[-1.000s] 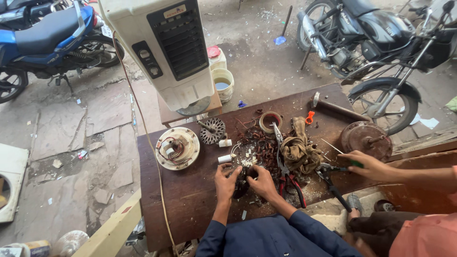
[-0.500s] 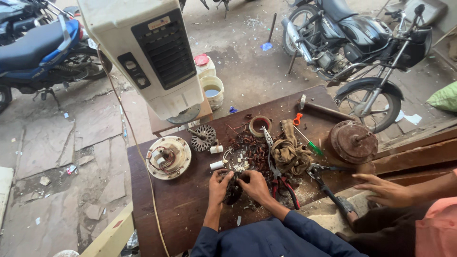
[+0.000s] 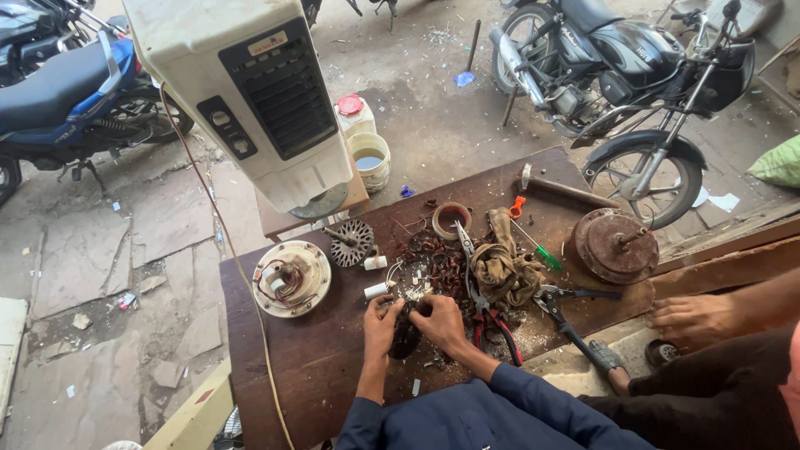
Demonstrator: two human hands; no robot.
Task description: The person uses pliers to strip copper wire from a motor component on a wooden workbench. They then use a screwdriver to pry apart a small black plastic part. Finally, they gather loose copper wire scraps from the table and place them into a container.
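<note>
At a wooden workbench (image 3: 292, 367) in an open-air repair shop, a person's left hand (image 3: 381, 321) and right hand (image 3: 440, 321) close together around a dark motor part (image 3: 406, 333) near the bench's front edge, apparently mid-teardown. Copper wire scraps (image 3: 433, 260), pliers (image 3: 492, 321) and a rag (image 3: 504, 271) lie just beyond. Working it loose likely calls for a firm, steady two-handed hold.

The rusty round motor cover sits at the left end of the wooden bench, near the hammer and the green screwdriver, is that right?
Not quite. The head view shows the rusty motor cover at the right end of the bench, not the left. The white round housing with wires lies at the left end. The cover is indeed near the hammer and the green screwdriver.
</note>
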